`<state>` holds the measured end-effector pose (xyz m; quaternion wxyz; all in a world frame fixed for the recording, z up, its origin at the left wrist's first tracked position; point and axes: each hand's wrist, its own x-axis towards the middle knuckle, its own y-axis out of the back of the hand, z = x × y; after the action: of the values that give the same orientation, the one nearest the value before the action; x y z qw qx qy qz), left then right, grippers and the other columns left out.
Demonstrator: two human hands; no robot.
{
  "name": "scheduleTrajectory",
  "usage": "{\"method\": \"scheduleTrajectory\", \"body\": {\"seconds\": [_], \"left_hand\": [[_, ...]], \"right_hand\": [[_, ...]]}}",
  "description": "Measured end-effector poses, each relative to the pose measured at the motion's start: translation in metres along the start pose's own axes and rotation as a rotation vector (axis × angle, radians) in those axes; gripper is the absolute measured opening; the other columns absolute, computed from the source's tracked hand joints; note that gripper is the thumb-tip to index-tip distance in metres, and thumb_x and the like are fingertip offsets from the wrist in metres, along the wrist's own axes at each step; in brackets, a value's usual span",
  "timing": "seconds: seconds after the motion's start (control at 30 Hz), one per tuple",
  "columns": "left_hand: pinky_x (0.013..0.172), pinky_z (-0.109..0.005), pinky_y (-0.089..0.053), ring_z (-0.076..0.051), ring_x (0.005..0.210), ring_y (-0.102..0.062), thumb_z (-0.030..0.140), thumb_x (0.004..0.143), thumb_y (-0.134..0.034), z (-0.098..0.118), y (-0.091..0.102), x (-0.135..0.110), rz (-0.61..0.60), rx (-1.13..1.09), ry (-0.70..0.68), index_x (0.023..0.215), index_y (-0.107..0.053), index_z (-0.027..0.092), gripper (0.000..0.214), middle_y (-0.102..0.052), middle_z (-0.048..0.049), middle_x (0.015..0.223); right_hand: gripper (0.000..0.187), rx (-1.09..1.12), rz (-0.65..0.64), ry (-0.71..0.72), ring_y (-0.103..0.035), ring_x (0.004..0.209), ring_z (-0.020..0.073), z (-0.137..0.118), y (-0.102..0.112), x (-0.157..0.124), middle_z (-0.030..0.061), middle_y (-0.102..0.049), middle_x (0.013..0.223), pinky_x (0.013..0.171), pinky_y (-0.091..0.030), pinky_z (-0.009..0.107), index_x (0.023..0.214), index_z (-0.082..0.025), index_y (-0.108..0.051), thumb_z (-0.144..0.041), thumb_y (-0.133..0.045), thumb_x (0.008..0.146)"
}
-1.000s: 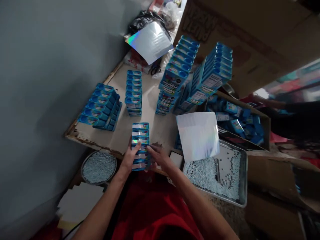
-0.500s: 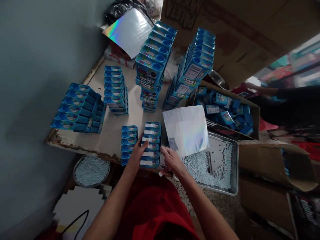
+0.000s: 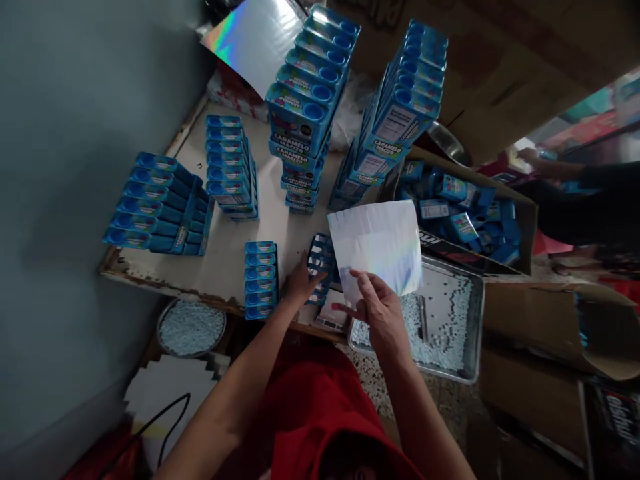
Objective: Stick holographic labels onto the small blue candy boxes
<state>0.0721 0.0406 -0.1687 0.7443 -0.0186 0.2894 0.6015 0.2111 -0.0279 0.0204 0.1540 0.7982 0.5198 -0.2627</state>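
Observation:
My left hand (image 3: 301, 283) is closed on the near end of a row of small blue candy boxes (image 3: 320, 250) with silver strips across their tops. Part of that row is hidden behind the hand and the sheet. My right hand (image 3: 383, 310) is over the lower edge of a shiny holographic sheet (image 3: 380, 240), thumb and forefinger apart, fingertips near the sheet's cut strips. Whether they touch it I cannot tell. A second row of blue boxes (image 3: 261, 280) stands left of my left hand. A small flat pale device (image 3: 332, 313) lies between my hands, below the sheet.
Tall stacks of blue boxes (image 3: 300, 110) (image 3: 407, 110) stand at the back, with shorter rows (image 3: 227, 160) (image 3: 157, 207) at left. A metal tray (image 3: 479, 333) of pale pellets and an open carton (image 3: 531, 227) of loose boxes are at right. Another person's arm (image 3: 565, 170) reaches in there.
My left hand and the strip-topped row have shifted right, toward the sheet. My right hand has moved up and right from beside the row to the sheet's lower edge.

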Motion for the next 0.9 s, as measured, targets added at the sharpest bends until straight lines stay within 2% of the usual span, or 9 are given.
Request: {"method": "scheduleTrajectory", "body": {"seconds": [0.07,0.2,0.3,0.37,0.4,0.47,0.57,0.73,0.9], "left_hand": [[0.116,-0.049,-0.041,-0.039,0.145,-0.045,0.051,0.077,-0.082,0.004,0.009,-0.007,-0.034,-0.085,0.036,0.146,-0.054,0.018,0.082,-0.056,-0.0187,0.151],[0.109,-0.045,-0.048,-0.032,0.134,-0.058,0.064,0.088,-0.066,0.015,0.043,-0.032,0.041,-0.476,0.112,0.142,-0.057,0.019,0.071,-0.063,-0.0167,0.143],[0.094,-0.046,-0.058,-0.034,0.115,-0.070,0.079,0.083,-0.060,0.022,0.072,-0.059,-0.204,-0.836,0.243,0.130,-0.066,0.013,0.081,-0.071,-0.0218,0.127],[0.087,-0.043,-0.060,-0.033,0.104,-0.073,0.078,0.075,-0.070,0.025,0.087,-0.074,-0.356,-0.948,0.294,0.121,-0.071,0.011,0.081,-0.074,-0.0221,0.116],[0.084,-0.040,-0.060,-0.031,0.099,-0.075,0.072,0.071,-0.078,0.027,0.091,-0.080,-0.373,-0.955,0.302,0.116,-0.073,0.011,0.075,-0.076,-0.0202,0.111],[0.076,-0.032,-0.059,-0.024,0.085,-0.075,0.054,0.066,-0.090,0.027,0.098,-0.089,-0.322,-0.924,0.314,0.102,-0.076,0.012,0.057,-0.078,-0.0136,0.097],[0.065,-0.023,-0.053,-0.014,0.068,-0.069,0.039,0.064,-0.094,0.025,0.106,-0.095,-0.183,-0.862,0.320,0.084,-0.074,0.015,0.038,-0.075,-0.0042,0.078],[0.068,-0.025,-0.055,-0.014,0.070,-0.067,0.042,0.064,-0.093,0.011,0.133,-0.093,-0.103,-0.811,0.315,0.081,-0.073,0.016,0.036,-0.074,-0.0029,0.079],[0.068,-0.028,-0.056,-0.015,0.066,-0.065,0.045,0.058,-0.093,-0.003,0.161,-0.071,0.068,-0.679,0.302,0.078,-0.072,0.016,0.041,-0.071,-0.0024,0.074]], "right_hand": [[0.050,0.001,0.023,0.062,-0.033,0.049,0.0082,0.006,-0.008,0.005,-0.0088,-0.039,0.057,0.047,-0.038,0.022,0.117,-0.024,-0.070,-0.064,-0.071,0.086],[0.048,0.009,-0.048,0.108,-0.041,0.052,0.0091,0.014,-0.024,0.015,-0.0060,-0.049,0.063,0.049,-0.034,0.023,0.119,-0.023,-0.068,-0.060,-0.071,0.088],[0.045,0.022,-0.104,0.107,-0.041,0.052,0.0091,0.017,-0.040,0.018,-0.0069,-0.049,0.061,0.051,-0.036,0.024,0.116,-0.023,-0.067,-0.058,-0.071,0.088],[0.043,0.027,-0.123,0.097,-0.041,0.052,0.0090,0.018,-0.049,0.016,-0.0073,-0.048,0.061,0.052,-0.037,0.024,0.115,-0.022,-0.067,-0.057,-0.071,0.089],[0.043,0.020,-0.131,0.091,-0.041,0.052,0.0090,0.018,-0.054,0.014,-0.0073,-0.048,0.061,0.053,-0.038,0.024,0.115,-0.022,-0.067,-0.056,-0.071,0.089],[0.043,-0.006,-0.146,0.085,-0.043,0.053,0.0092,0.021,-0.061,0.013,-0.0070,-0.050,0.062,0.053,-0.038,0.024,0.115,-0.021,-0.067,-0.056,-0.071,0.089],[0.047,-0.006,-0.192,0.045,-0.049,0.057,0.0098,0.028,-0.067,0.015,-0.0066,-0.055,0.065,0.056,-0.042,0.024,0.118,-0.021,-0.065,-0.052,-0.076,0.085],[0.064,-0.024,-0.246,-0.016,-0.060,0.062,0.0119,0.051,-0.076,0.030,-0.0052,-0.068,0.073,0.062,-0.047,0.025,0.120,-0.021,-0.061,-0.034,-0.092,0.066],[0.053,-0.269,-0.107,0.114,-0.070,0.066,0.0192,0.080,-0.108,0.061,-0.0001,-0.075,0.072,0.066,-0.053,0.030,0.106,-0.019,-0.065,-0.035,-0.090,0.063]]}}
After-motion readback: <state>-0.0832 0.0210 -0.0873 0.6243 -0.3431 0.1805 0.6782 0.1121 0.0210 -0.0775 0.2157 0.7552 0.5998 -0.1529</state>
